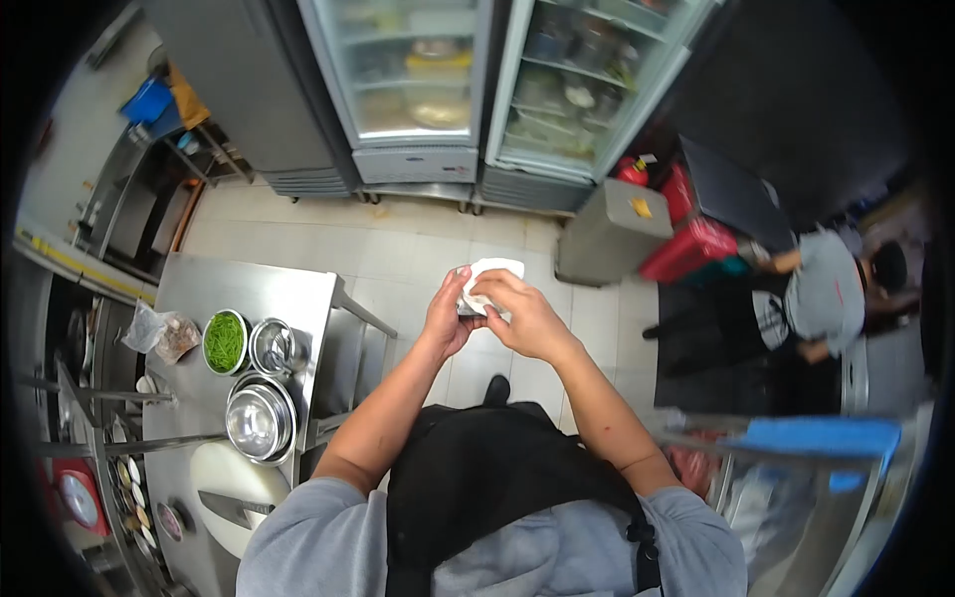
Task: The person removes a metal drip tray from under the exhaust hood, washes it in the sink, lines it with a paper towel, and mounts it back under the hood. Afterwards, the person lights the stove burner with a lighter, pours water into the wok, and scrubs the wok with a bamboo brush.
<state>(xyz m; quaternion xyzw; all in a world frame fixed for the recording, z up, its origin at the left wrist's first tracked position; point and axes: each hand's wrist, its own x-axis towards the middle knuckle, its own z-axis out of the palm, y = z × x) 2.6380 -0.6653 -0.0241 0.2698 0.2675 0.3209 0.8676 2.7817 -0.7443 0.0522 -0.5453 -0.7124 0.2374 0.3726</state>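
Note:
In front of my body, above the tiled floor, my two hands meet around a crumpled white cloth or paper towel [500,267]. My left hand [447,316] is closed at its left side, palm turned inward. The fingers of my right hand [527,316] curl over the white piece from the right and press on it. A small greyish surface shows between the hands under the white piece; I cannot make out what it is.
A steel table [298,289] at left bears a bowl of chopped greens [226,343], steel bowls [259,423], a white cutting board [224,478] and a knife [234,507]. Glass-door fridges [413,99] stand ahead. A grey bin [612,234] and another person [821,289] are at right.

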